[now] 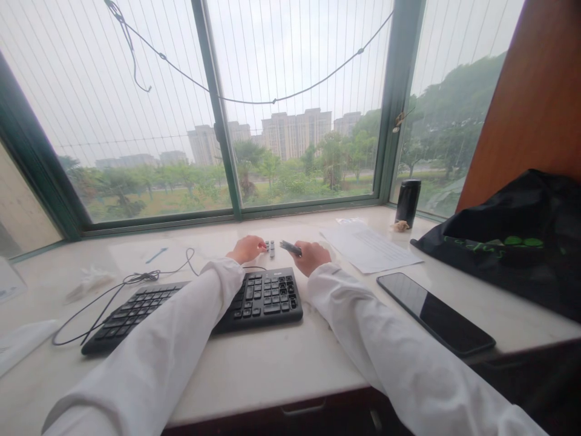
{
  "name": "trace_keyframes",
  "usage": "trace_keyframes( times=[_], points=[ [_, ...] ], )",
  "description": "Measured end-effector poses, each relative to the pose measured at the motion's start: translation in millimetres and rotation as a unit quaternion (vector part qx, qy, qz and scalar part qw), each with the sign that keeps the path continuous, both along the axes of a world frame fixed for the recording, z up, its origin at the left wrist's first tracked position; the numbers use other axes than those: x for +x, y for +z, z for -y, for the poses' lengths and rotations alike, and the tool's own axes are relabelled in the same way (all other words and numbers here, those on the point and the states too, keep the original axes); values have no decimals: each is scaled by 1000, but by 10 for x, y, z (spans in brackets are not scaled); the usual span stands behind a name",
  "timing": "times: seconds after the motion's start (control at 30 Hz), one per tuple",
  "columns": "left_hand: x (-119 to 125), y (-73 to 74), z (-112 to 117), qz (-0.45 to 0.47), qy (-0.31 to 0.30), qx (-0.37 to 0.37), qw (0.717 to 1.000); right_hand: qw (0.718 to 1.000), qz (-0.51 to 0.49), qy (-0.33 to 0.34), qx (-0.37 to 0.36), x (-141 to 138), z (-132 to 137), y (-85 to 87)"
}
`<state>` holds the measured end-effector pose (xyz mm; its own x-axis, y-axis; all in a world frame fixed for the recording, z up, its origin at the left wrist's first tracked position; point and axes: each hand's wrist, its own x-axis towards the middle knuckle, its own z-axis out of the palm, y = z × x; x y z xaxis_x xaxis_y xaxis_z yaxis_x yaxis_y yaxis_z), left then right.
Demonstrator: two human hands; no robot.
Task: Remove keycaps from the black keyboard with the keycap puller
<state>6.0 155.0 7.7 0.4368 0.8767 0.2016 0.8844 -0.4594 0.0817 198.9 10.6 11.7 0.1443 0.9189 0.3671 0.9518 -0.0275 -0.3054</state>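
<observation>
A black keyboard [267, 303] lies on the pale ledge under my forearms; several number-pad places at its right end look bare of caps. Just beyond its back edge, small grey keycaps [272, 249] stand in a little group. My left hand [247, 249] reaches over the keyboard, its fingertips closed together at the left side of that group, seemingly on a keycap. To the right of the caps, my right hand [312, 257] grips a short dark brush-like tool [289, 247], its tip pointing left toward them. The tool's exact kind is too small to make out.
A smartphone [436, 312], a printed paper sheet [367, 245], a black can [408, 204] and a black bag [508, 242] are to the right. Leftward lie a cable [140, 277], crumpled tissue [91, 283] and a thin blue stick [157, 255]. A window [299, 151] rises behind the ledge.
</observation>
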Motion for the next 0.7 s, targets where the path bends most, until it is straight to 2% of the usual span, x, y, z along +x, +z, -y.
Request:
trace_keyframes(
  times=[0.7],
  points=[
    [3, 15, 13, 2, -8, 20, 1000, 1000, -1, 7, -2, 5, -8, -11]
  ],
)
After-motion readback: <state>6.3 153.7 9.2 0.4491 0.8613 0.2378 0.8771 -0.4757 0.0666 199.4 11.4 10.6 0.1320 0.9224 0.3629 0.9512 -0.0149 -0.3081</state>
